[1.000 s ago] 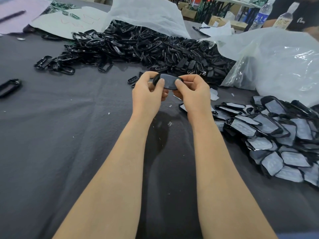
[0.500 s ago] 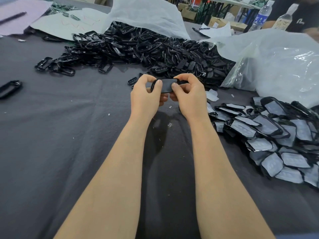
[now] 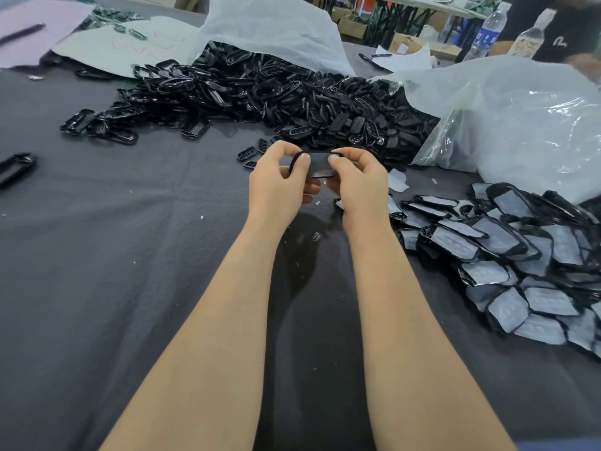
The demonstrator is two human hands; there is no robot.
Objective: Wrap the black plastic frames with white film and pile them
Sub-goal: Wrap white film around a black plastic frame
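Left hand [image 3: 279, 185], right hand [image 3: 357, 187] pinch frame [image 3: 322, 173] at either end, raised off desk [image 3: 97, 255], thumbs on film [image 3: 320, 164] face (apparently smoothing wrap). Grip narrow, steadying work. Bare heap [image 3: 260, 92] just beyond grip; wrapped pile [image 3: 520, 255] right of grip, handy for drop.

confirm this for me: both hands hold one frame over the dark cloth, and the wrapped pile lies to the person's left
Not the left: the head view shows the wrapped pile on the person's right. The left hand and right hand do hold one frame over the dark cloth.
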